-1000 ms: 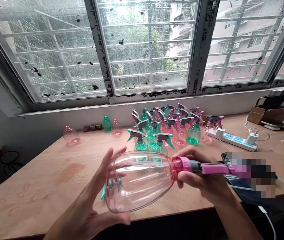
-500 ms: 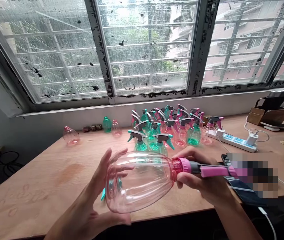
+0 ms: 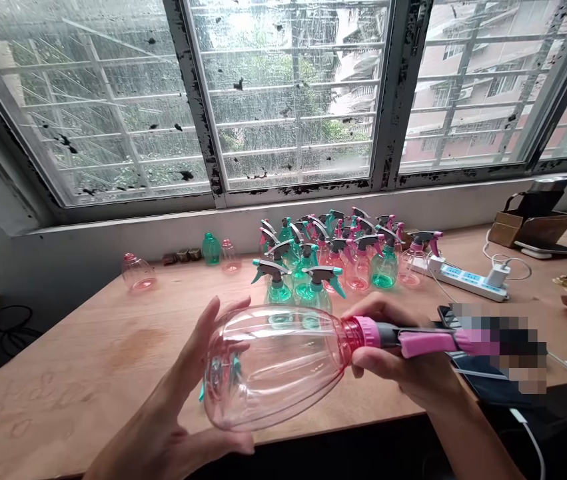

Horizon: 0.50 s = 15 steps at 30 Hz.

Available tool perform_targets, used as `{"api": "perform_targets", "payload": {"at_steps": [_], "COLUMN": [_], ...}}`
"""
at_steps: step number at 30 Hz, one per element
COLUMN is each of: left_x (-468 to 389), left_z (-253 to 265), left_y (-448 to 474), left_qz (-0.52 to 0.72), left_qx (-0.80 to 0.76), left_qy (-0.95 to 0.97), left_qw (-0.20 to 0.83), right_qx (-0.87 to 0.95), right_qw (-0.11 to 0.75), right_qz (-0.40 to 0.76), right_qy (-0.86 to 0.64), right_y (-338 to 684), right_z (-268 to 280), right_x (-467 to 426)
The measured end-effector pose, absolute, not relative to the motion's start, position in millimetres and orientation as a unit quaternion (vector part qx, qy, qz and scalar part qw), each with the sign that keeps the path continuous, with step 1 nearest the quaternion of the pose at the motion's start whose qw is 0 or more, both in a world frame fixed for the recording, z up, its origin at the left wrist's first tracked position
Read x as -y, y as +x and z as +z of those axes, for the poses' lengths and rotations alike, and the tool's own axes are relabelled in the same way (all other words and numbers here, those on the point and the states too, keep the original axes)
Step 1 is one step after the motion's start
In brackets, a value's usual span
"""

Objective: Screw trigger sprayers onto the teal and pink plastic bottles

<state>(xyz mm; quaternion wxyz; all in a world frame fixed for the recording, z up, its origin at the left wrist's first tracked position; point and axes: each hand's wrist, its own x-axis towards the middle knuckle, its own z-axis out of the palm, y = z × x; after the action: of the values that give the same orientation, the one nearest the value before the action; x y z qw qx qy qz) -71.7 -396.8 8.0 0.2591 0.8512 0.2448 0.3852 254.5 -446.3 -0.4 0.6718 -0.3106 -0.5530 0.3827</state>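
View shifted right, bottle (image 3: 273,370) near table edge (image 3: 338,427)

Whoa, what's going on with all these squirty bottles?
Someone is holding a see-through pink bottle on its side above a wooden table. Their right hand grips it at the neck, where a pink and gray spray head is fitted. Their left hand curves around the bottom end. Behind it stands a bunch of green and pink spray bottles, and farther left are three bottles without spray heads.
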Motion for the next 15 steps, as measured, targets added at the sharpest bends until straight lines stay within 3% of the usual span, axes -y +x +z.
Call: {"api": "perform_targets", "payload": {"at_steps": [15], "left_x": [396.5], "left_z": [10.3], "left_y": [-66.1], "left_qz": [0.386], "left_qx": [-0.206], "left_qy": [0.862], "left_qw": [0.255], "right_qx": [0.575], "right_qw": [0.671], "right_qz": [0.399], "right_qy": [-0.243], "right_y": [260.1], "right_z": [-5.9], "right_x": [441.4]}}
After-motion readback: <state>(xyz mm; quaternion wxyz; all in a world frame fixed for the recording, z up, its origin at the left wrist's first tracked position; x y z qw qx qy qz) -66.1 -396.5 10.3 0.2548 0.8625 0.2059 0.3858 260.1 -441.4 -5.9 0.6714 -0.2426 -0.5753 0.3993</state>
